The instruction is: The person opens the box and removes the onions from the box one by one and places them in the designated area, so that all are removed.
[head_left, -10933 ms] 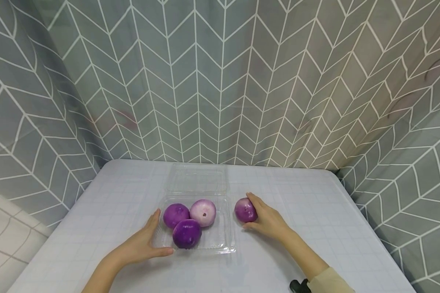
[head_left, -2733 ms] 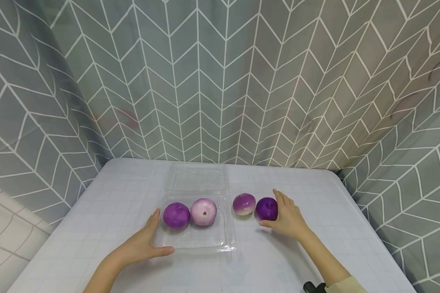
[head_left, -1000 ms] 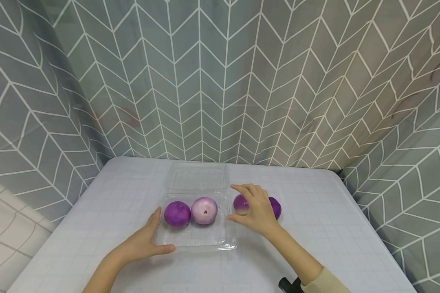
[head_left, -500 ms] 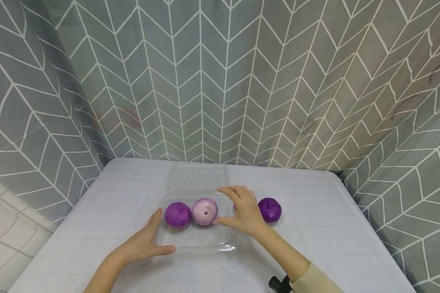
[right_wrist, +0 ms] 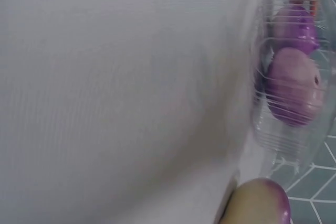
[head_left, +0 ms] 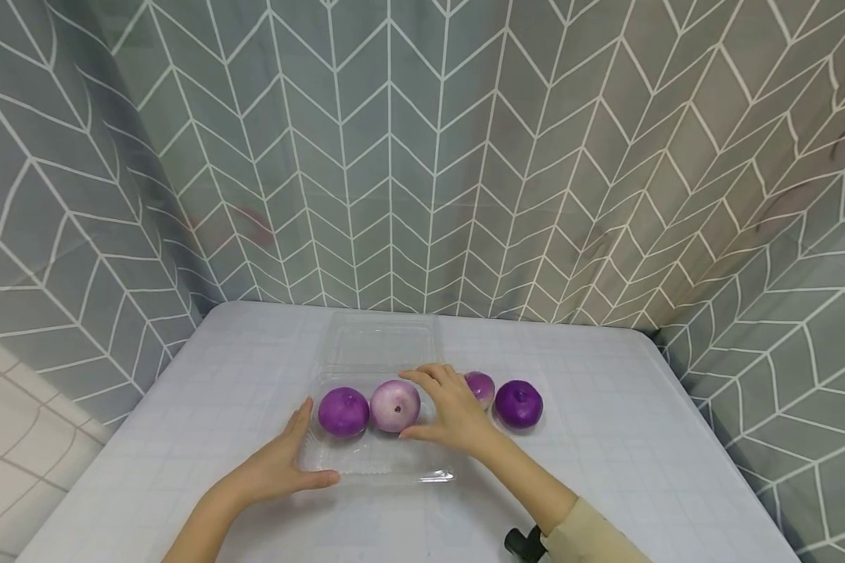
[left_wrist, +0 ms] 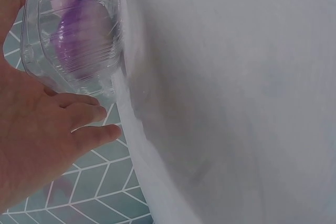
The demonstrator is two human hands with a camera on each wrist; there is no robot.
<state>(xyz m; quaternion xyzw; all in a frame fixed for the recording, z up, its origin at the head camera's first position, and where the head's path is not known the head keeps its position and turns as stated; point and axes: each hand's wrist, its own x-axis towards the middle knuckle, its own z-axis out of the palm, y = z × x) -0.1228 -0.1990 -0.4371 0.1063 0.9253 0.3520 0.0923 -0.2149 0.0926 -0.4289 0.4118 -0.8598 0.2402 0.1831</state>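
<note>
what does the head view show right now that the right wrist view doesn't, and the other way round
Only the head view: the right hand, spread at the pale bulb, and the darkest bulb on the table.
Only the right wrist view: the broad cream side of the two-tone bulb.
Both: the clear container holding the pale bulb and a purple bulb.

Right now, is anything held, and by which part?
Can't tell: the right hand spans the right side of the pale vegetable, contact unclear; the left hand borders the container, no grip visible.
</note>
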